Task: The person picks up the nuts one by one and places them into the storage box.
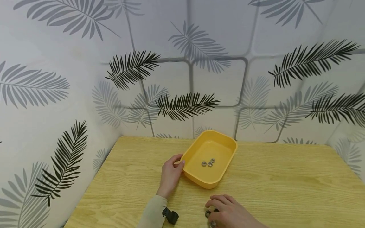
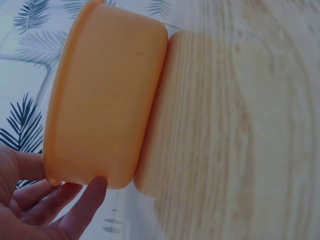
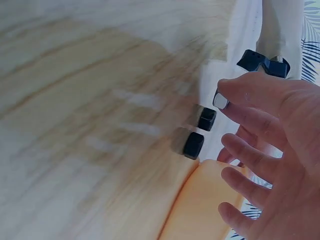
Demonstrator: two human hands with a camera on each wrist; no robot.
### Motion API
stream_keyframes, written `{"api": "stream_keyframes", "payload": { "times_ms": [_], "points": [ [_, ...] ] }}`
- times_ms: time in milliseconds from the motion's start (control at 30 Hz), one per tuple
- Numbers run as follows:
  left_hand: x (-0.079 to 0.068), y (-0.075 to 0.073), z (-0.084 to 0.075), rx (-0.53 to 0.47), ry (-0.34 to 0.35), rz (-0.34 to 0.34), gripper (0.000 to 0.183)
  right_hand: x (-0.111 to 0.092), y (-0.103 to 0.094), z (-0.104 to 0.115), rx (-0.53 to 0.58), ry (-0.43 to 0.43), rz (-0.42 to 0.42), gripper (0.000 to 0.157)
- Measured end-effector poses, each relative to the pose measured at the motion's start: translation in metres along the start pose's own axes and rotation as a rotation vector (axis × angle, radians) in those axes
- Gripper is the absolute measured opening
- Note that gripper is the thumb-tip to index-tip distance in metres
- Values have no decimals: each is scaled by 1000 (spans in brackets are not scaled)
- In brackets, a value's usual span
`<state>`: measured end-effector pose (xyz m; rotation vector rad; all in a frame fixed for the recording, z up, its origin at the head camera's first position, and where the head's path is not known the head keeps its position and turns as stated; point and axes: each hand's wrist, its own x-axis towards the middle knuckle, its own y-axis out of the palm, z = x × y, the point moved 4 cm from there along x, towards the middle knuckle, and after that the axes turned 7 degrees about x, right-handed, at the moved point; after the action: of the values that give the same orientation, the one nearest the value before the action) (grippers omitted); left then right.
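Note:
A yellow plastic bin [image 1: 196, 180] sits on the table with three metal nuts [image 1: 210, 164] inside it. My left hand [image 1: 171, 174] grips the bin at its near left corner. In the left wrist view the thumb is at the rim, and the other fingers lie along the outer wall [image 2: 110, 100]. Near the table's front, my right hand [image 1: 229, 213] pinches a silver-faced nut [image 3: 220, 101] between thumb and index finger. Two dark nuts [image 3: 193, 145] rest on the table just beyond those fingertips. The right hand's other fingers are spread and loosely bent.
The light wood table [image 1: 285, 177] meets a leaf-patterned wall covering [image 1: 216, 120] at its back edge. A black wrist device [image 1: 170, 216] is on the left forearm, close to the right hand.

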<state>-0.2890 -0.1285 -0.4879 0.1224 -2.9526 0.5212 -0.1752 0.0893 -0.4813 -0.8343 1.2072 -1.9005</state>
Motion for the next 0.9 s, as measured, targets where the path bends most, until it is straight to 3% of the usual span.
{"api": "stream_keyframes", "payload": {
  "times_ms": [500, 667, 733, 900],
  "points": [
    [0, 0, 1, -17, -8, -1, 33, 2, -20, 13, -21, -11, -19, 32],
    [-1, 1, 1, -10, -9, 4, 34, 1, -26, 13, -42, -7, -26, 16],
    [-1, 1, 1, -8, -12, 2, 34, 1, -29, 14, -71, -22, -54, 11],
    [0, 1, 0, -3, -9, 3, 34, -1, -38, 13, -79, -22, -116, 17]
  ]
}}
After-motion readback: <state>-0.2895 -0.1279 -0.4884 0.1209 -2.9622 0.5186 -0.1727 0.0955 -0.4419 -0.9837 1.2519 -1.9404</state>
